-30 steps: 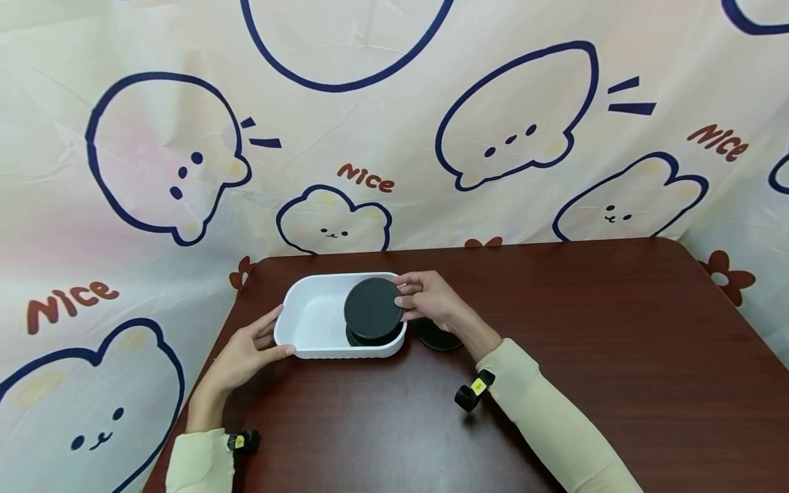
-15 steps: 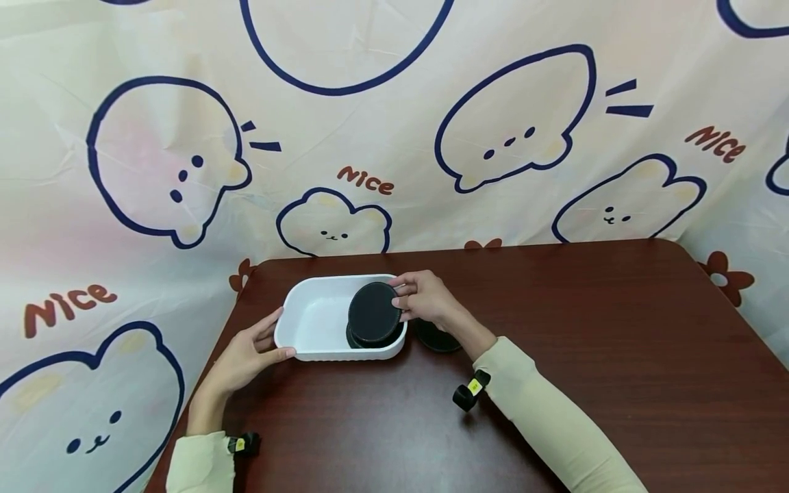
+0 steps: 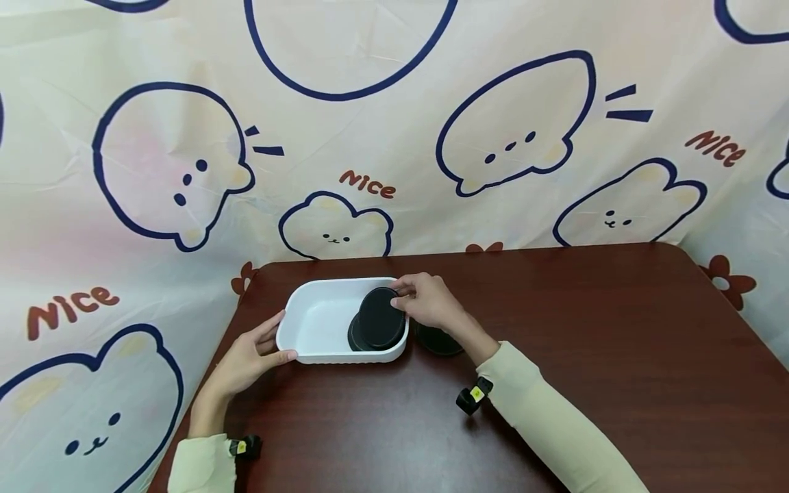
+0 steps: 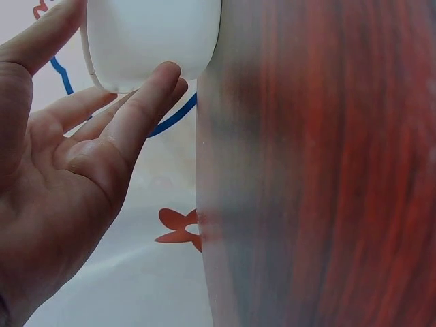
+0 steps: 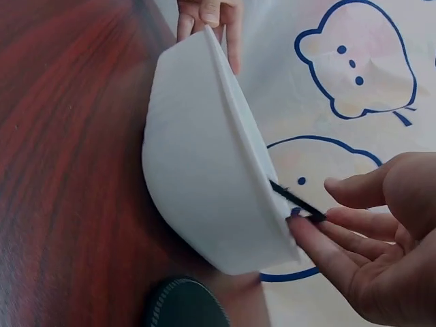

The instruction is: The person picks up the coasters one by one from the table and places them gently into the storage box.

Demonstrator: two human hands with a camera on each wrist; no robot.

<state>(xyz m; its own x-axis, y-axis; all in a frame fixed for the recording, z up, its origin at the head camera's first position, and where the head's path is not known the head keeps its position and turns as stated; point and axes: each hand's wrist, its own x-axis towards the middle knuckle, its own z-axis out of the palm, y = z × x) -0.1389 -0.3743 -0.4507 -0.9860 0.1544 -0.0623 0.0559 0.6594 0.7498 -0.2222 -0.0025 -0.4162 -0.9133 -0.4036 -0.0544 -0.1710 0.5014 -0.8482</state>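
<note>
A white rectangular tray (image 3: 317, 322) with rounded corners sits at the back left of the table. My left hand (image 3: 242, 359) holds its left end, thumb at the near corner and fingers along the end wall. At the tray's right end, my right hand (image 3: 431, 301) pinches a round black coaster (image 3: 383, 320) by its edge. That coaster is tilted and partly covers another black coaster (image 3: 354, 337) inside the tray. In the right wrist view, the held coaster's thin edge (image 5: 296, 199) crosses the tray rim beside the fingers.
A stitched black coaster (image 5: 187, 306) lies on the table just right of the tray, partly under my right forearm in the head view. The dark wooden table (image 3: 585, 356) meets a printed cloth backdrop (image 3: 419, 219) at its back and left edges.
The held coaster has shifted slightly right and down and tilts more, showing more of the coaster beneath. My left hand keeps its hold on the tray.
</note>
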